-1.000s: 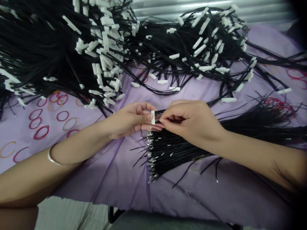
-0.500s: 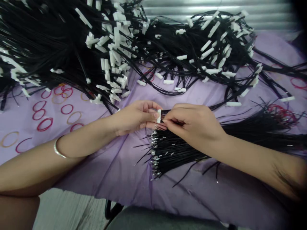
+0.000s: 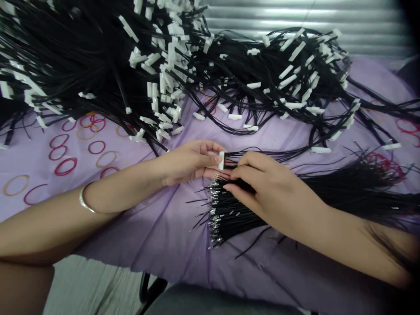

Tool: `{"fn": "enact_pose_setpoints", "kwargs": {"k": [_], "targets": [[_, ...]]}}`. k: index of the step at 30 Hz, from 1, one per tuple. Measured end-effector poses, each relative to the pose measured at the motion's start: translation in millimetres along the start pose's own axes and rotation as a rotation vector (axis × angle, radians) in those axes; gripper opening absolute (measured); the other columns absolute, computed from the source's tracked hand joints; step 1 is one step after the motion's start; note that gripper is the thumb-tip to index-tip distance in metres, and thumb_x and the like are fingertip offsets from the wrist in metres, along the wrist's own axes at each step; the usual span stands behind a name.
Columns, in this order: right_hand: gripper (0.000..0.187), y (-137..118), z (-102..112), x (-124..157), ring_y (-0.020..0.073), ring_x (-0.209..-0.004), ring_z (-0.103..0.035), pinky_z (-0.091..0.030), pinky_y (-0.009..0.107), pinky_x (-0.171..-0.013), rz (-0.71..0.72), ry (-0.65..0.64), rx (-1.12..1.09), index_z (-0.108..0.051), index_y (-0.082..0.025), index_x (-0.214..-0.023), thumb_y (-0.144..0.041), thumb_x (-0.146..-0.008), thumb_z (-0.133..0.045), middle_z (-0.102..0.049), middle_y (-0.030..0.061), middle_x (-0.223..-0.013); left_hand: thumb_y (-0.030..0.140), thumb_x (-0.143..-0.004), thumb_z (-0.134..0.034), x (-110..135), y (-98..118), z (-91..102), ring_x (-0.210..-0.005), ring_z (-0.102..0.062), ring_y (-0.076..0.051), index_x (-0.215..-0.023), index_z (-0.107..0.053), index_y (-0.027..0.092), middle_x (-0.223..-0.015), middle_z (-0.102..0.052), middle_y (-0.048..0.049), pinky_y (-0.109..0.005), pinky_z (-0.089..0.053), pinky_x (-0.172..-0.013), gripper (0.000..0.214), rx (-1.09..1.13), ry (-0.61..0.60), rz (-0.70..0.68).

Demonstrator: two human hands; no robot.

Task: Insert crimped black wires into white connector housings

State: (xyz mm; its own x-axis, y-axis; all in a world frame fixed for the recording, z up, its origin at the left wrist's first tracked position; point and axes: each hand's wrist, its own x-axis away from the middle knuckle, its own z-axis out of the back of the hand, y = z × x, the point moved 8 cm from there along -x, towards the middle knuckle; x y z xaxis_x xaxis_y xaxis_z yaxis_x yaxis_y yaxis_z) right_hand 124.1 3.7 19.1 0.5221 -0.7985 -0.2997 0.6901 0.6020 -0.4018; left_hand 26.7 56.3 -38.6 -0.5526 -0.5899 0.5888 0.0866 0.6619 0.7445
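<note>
My left hand [image 3: 190,162] pinches a small white connector [image 3: 222,160] between thumb and fingers; black wires run out of it to the right. My right hand [image 3: 265,186] rests just right of the connector, its fingertips lowered onto a loose bundle of black wires with metal-tipped ends [image 3: 226,210] lying on the purple cloth [image 3: 157,236]. The right fingers are curled and pinched on wires of that bundle. A silver bangle [image 3: 85,200] sits on my left wrist.
A big heap of black wire harnesses with white connectors [image 3: 157,74] fills the back and left of the table. Red and orange rubber bands [image 3: 65,166] lie scattered at the left; more red bands [image 3: 383,159] at the right. A ribbed metal wall [image 3: 295,15] stands behind.
My right hand has dropped from the connector's wires down to the loose bundle. The left hand keeps holding the connector. The view has shifted slightly down and right.
</note>
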Motion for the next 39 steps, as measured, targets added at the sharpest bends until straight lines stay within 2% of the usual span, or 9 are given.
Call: {"fn": "enact_pose_setpoints", "kwargs": {"k": [9, 15, 21, 24, 27, 29, 33, 36, 39], "targets": [[0.02, -1, -6, 1, 0.0183, -0.078, -0.049, -0.046, 0.037, -0.075, -0.003, -0.022, -0.015, -0.064, -0.012, -0.076, -0.019, -0.088, -0.05, -0.054, 0.0062, -0.081, 0.0, -0.086, -0.046, 1, 1, -1.2, -0.069, -0.07, -0.013, -0.092, -0.051, 0.011, -0.076, -0.068, -0.0048, -0.025, -0.057, -0.073, 0.014, 0.014, 0.018, 0.01], [0.011, 10, 13, -5, 0.0128, -0.084, -0.053, -0.045, 0.027, -0.076, -0.077, 0.042, -0.376, -0.06, -0.013, -0.084, -0.014, -0.089, -0.051, -0.059, 0.0046, -0.089, 0.0, -0.086, -0.048, 1, 2, -1.5, -0.071, -0.068, -0.011, -0.092, -0.054, 0.009, -0.077, -0.067, -0.0043, -0.021, -0.056, -0.072, 0.012, 0.047, -0.016, -0.008], [0.01, 26, 15, -7, 0.0089, -0.083, -0.06, -0.045, 0.02, -0.075, -0.238, -0.021, -0.619, -0.066, -0.018, -0.086, -0.021, -0.088, -0.057, -0.066, -0.0014, -0.088, -0.001, -0.084, -0.052, 0, 2, -2.9, -0.065, -0.066, -0.009, -0.091, -0.054, 0.008, -0.074, -0.067, -0.0038, -0.017, -0.055, -0.062, 0.011, 0.099, -0.073, -0.024], [0.011, 29, 19, -8, 0.0085, -0.082, -0.06, -0.046, 0.019, -0.073, -0.295, -0.011, -0.688, -0.069, -0.02, -0.082, -0.025, -0.085, -0.061, -0.066, -0.0011, -0.087, 0.002, -0.084, -0.054, 0, 2, -3.0, -0.067, -0.067, -0.01, -0.091, -0.054, 0.008, -0.075, -0.068, -0.0044, -0.018, -0.055, -0.065, 0.01, 0.1, -0.092, -0.028], [0.011, 28, 24, -8, 0.0083, -0.077, -0.058, -0.044, 0.019, -0.067, -0.285, -0.01, -0.629, -0.071, -0.021, -0.078, -0.027, -0.083, -0.063, -0.064, -0.0013, -0.084, 0.003, -0.084, -0.056, 0, 1, -2.7, -0.069, -0.068, -0.01, -0.092, -0.055, 0.009, -0.077, -0.068, -0.0044, -0.021, -0.056, -0.07, 0.01, 0.092, -0.101, -0.031], [0.011, 23, 19, -6, 0.008, -0.072, -0.058, -0.043, 0.019, -0.062, -0.263, -0.075, -0.578, -0.07, -0.021, -0.078, -0.023, -0.084, -0.061, -0.065, -0.0019, -0.08, 0.004, -0.084, -0.057, 1, 1, -2.8, -0.072, -0.068, -0.011, -0.091, -0.055, 0.009, -0.08, -0.068, -0.0047, -0.022, -0.056, -0.073, 0.01, 0.087, -0.102, -0.032], [0.015, 5, 6, -5, 0.0079, -0.072, -0.06, -0.046, 0.019, -0.065, -0.098, -0.216, -0.528, -0.069, -0.019, -0.082, -0.018, -0.088, -0.055, -0.067, -0.0013, -0.082, 0.005, -0.085, -0.055, 2, 1, -2.5, -0.08, -0.069, -0.014, -0.091, -0.053, 0.011, -0.084, -0.069, -0.0059, -0.027, -0.056, -0.079, 0.009, 0.068, -0.085, -0.022], [0.021, 1, 20, -6, 0.0115, -0.083, -0.061, -0.048, 0.023, -0.073, 0.021, -0.148, -0.334, -0.069, -0.019, -0.09, -0.019, -0.092, -0.048, -0.067, 0.0031, -0.093, 0.005, -0.087, -0.052, 3, 1, -1.8, -0.073, -0.069, -0.012, -0.094, -0.051, 0.013, -0.079, -0.068, -0.0042, -0.022, -0.055, -0.072, 0.01, 0.05, -0.067, -0.027], [0.016, 18, 41, 2, 0.0135, -0.068, -0.061, -0.048, 0.027, -0.062, 0.025, -0.179, -0.099, -0.069, -0.021, -0.09, -0.021, -0.088, -0.053, -0.067, 0.0024, -0.083, 0.006, -0.085, -0.054, 4, 4, -2.7, -0.078, -0.07, -0.014, -0.094, -0.05, 0.013, -0.083, -0.069, -0.006, -0.024, -0.055, -0.074, 0.012, 0.037, -0.047, -0.066]]}}
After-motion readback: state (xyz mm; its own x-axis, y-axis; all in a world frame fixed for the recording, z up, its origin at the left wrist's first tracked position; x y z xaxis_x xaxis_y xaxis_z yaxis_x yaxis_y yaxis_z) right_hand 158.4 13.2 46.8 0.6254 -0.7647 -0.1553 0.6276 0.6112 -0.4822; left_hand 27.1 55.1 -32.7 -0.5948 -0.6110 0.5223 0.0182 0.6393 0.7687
